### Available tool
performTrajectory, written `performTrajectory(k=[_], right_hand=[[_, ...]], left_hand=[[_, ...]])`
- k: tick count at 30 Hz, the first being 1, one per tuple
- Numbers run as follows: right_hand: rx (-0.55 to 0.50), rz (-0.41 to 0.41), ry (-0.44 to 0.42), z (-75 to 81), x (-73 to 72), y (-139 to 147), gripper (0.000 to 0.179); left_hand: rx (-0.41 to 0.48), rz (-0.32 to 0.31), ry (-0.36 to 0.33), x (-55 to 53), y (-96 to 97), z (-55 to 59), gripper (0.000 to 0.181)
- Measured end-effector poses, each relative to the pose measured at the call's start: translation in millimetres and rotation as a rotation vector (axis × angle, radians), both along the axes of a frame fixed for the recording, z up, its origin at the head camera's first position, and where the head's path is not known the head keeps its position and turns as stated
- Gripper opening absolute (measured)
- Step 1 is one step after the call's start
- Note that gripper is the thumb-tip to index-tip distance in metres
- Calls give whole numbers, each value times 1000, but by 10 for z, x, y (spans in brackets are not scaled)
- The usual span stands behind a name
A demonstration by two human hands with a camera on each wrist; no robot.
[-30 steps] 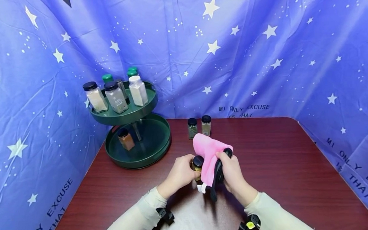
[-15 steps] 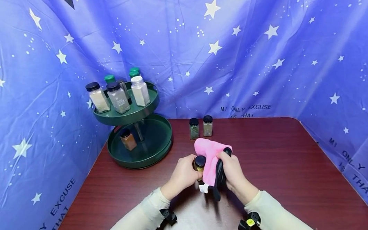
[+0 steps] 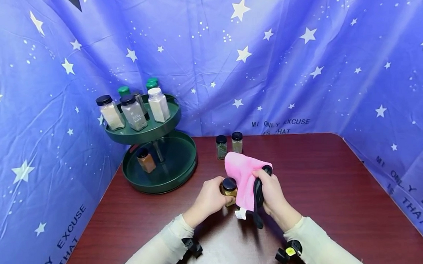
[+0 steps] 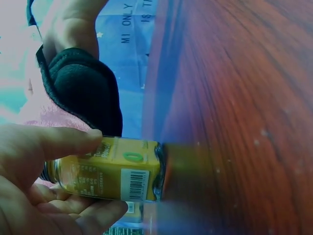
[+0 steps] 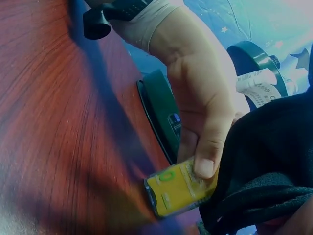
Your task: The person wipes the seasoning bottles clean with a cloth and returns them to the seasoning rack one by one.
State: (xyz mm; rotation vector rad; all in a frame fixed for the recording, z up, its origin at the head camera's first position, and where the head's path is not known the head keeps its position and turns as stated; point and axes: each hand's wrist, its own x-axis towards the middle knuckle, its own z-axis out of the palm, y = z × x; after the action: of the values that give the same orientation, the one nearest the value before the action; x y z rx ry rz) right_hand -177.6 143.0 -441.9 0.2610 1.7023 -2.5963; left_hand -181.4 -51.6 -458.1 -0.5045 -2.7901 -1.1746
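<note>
In the head view my left hand (image 3: 208,198) grips a small glass spice jar (image 3: 229,187) with a black cap. Yellow powder and a label with a barcode show on this jar (image 4: 107,171) in the left wrist view, thumb on one side and fingers on the other. My right hand (image 3: 274,194) holds a folded pink cloth (image 3: 248,178) with a black side and a white tag, its thumb on top. The cloth hangs right beside the jar; whether they touch is unclear. Its black side (image 5: 264,147) hides part of the jar in the right wrist view.
A green two-tier stand (image 3: 159,162) stands at the left, with several jars on top and an orange-brown jar (image 3: 146,160) below. Two black-capped jars, one green (image 3: 221,148) and one paler (image 3: 237,143), stand at the table's back. A starry blue curtain (image 3: 301,63) surrounds the table.
Over the last half second my right hand and the cloth have shifted a little right and up, showing more of the jar. My left hand keeps its hold nearly in place.
</note>
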Motion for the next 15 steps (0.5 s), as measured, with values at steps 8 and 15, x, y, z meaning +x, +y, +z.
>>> performTrajectory(k=[8,15], right_hand=[[14,-12,-10,-4,4,17,12],[26,-17,-3,1,-2,43,14]], left_hand=[[30,-124,-74,-83,-61,-13,45],[62,-219,-143,-139,-118,7,53]])
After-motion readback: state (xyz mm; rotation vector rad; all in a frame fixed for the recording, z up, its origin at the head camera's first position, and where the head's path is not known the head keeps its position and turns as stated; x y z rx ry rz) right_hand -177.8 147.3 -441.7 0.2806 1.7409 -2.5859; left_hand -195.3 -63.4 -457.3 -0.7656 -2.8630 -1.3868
